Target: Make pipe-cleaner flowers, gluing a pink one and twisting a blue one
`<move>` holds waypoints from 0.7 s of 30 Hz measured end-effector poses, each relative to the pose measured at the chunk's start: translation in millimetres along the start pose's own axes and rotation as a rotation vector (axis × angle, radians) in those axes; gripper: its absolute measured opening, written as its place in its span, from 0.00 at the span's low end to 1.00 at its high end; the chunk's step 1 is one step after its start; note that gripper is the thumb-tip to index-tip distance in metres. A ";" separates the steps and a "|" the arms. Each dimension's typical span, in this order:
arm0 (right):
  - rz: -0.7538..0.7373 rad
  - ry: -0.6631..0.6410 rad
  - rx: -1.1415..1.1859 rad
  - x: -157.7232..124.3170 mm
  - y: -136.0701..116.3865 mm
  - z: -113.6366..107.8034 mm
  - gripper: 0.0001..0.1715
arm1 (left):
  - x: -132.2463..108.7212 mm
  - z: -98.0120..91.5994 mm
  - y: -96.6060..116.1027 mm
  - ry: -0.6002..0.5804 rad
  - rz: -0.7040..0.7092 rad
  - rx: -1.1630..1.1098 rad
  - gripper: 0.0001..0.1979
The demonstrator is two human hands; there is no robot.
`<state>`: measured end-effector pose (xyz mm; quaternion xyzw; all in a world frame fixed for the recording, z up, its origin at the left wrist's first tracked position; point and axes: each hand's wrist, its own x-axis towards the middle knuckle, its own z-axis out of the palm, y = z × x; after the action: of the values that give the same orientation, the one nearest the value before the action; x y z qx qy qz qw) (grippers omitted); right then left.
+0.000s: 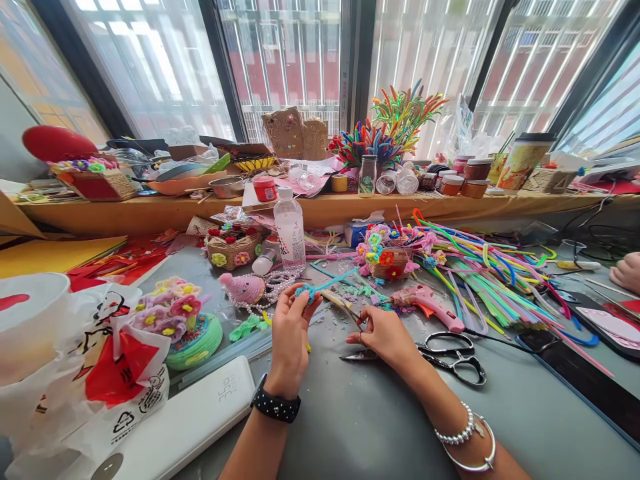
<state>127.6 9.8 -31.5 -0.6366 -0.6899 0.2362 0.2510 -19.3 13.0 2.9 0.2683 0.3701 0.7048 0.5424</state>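
My left hand [295, 317] pinches a blue fuzzy pipe cleaner [306, 291] whose near end is coiled into a small bunch. Its straight tail stretches up and right over the table. Just right of it, my right hand [380, 333] is closed on a slim pointed tool [345, 307]; the fingers hide its handle, so I cannot tell its exact kind. Black-handled scissors [453, 357] lie beneath my right forearm, blades pointing left. Beyond that hand rests a pink glue gun [430, 307]. A pink crocheted piece [243, 288] and bead strings [285, 283] lie beyond my left hand.
Loose pipe cleaners [493, 287] spread across the right side, near a phone [585, 380] and another person's hand [627, 273]. A water bottle [289, 227] stands behind my left hand. On the left are a white power bank [200, 413], a plastic bag [120, 367] and a flower-topped green base [197, 343].
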 end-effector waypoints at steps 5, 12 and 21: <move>0.043 -0.022 0.078 -1.7 -2.4 -2.4 0.11 | 0.0 -0.7 -3.0 -0.051 -0.034 0.050 0.11; -0.004 0.128 -0.081 -0.6 -1.6 -4.0 0.17 | 0.1 -2.8 -4.5 -0.061 -0.048 0.154 0.11; 0.008 0.020 0.034 0.3 1.3 -3.0 0.16 | -0.9 -2.6 -7.6 -0.113 -0.055 0.137 0.12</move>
<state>130.5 10.3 -30.1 -0.6373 -0.6806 0.2428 0.2677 -16.7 12.6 -4.8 0.3341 0.3935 0.6465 0.5618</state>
